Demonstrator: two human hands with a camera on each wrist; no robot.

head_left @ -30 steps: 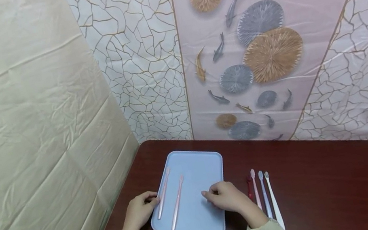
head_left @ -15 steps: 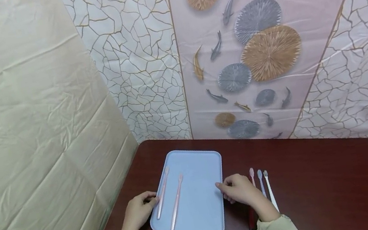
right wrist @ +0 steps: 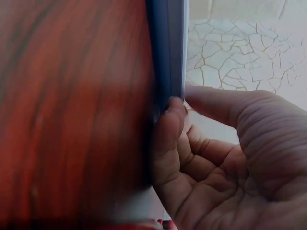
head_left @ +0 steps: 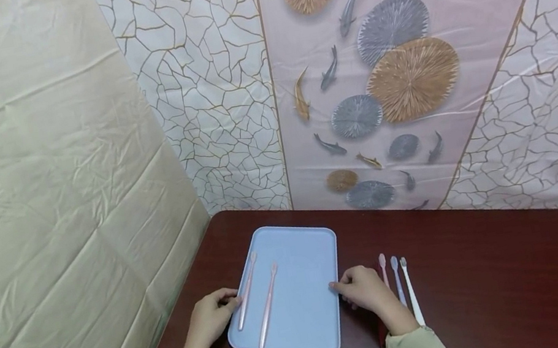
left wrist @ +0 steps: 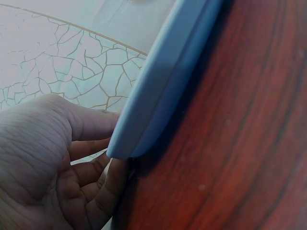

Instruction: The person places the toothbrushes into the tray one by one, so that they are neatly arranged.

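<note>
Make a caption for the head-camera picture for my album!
Two hands grip a blue tray holding two pink toothbrushes, while more toothbrushes lie to the right.

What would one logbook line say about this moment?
left hand: pinches tray by left edge | right hand: pinches right edge | on tray: two pink toothbrushes

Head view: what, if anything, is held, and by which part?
The blue tray, by its two long side rims: the left hand pinches the left rim, the right hand the right, thumbs above, fingers below.
</note>
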